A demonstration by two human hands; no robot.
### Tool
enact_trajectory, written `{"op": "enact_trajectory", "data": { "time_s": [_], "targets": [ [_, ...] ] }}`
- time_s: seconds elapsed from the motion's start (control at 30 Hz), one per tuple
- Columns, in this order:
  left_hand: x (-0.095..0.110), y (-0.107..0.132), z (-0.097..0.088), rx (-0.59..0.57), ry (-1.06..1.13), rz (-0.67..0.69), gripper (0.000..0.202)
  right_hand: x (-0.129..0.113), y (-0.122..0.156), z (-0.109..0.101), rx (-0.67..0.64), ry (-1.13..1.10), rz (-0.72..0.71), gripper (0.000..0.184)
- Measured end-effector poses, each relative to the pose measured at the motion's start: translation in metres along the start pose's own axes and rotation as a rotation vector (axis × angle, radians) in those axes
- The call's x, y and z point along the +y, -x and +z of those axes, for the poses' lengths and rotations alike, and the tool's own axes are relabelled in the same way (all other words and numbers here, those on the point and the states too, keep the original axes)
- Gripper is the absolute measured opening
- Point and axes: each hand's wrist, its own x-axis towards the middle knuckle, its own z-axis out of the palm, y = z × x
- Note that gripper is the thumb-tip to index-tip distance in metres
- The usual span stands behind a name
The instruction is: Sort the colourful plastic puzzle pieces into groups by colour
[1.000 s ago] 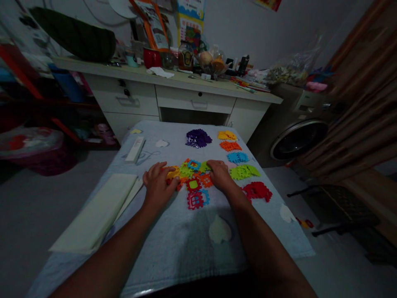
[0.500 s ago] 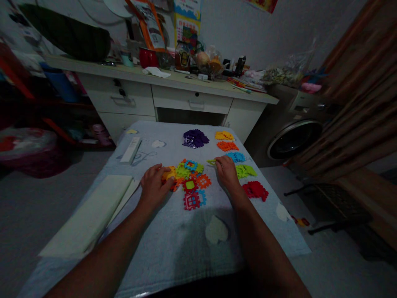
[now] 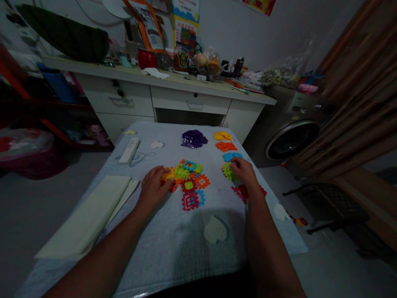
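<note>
My left hand [image 3: 154, 183] rests at the left edge of a mixed pile of interlocking plastic tiles [image 3: 182, 170], thumb and fingers around a yellow toothed tile [image 3: 168, 174]. My right hand [image 3: 245, 171] is closed on a green toothed tile [image 3: 228, 170] at the green group on the right; the hand hides part of that group. Just beyond lies a blue group [image 3: 232, 156], and a red group [image 3: 241, 192] is partly covered by my right wrist. In front of the mixed pile lie a red window tile [image 3: 190, 201] and an orange window tile [image 3: 202, 181].
Orange [image 3: 226, 146] and yellow [image 3: 222, 135] groups and a purple heap [image 3: 194, 138] lie at the back of the cloth-covered table [image 3: 173, 248]. On the left are a white box [image 3: 129, 151] and a folded pale sheet [image 3: 89, 215]. A cluttered desk [image 3: 192, 104] stands behind.
My right hand has moved right with a green tile, from beside the mixed pile to the green group. My left hand has stayed on the yellow tile.
</note>
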Motion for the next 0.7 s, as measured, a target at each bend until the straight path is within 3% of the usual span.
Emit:
{"op": "enact_trajectory", "data": {
  "time_s": [0.53,0.7],
  "targets": [
    [-0.002,0.001,0.002,-0.01,-0.015,-0.001,0.035,-0.025,0.006,0.017,-0.061,0.491,0.197,0.032],
    [-0.001,0.001,0.001,-0.016,-0.018,0.002,0.036,-0.039,0.01,0.024,-0.031,0.47,0.114,0.033]
  ]
}}
